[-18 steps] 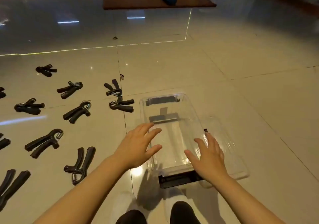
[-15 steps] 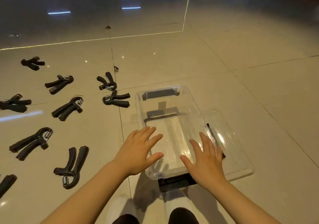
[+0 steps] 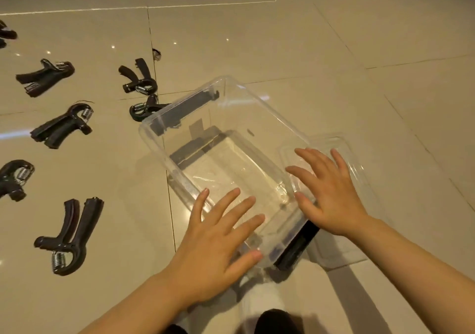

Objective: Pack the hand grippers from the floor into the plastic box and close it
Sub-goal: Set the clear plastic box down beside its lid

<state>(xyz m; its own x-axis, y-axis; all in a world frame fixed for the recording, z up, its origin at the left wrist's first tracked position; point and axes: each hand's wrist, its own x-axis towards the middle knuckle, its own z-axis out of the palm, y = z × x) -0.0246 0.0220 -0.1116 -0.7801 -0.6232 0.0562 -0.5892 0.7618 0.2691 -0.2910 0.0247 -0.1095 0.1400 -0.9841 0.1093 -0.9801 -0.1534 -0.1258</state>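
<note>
The plastic box (image 3: 231,138) is sitting open on the floor (image 3: 334,50), turned at a slant. The left hand (image 3: 218,243) is lying spread over the box's near corner, and the right hand (image 3: 331,192) is lying spread over its right rim, just beside the lid (image 3: 359,179), which is lying flat on the floor under and to the right of that hand. Well left of the left hand, one hand gripper (image 3: 69,236) is lying on the floor. Farther ahead of it, more hand grippers (image 3: 61,125) are lying scattered; one (image 3: 144,108) is sitting just beside the box's far left corner, another (image 3: 138,79) beyond it.
</note>
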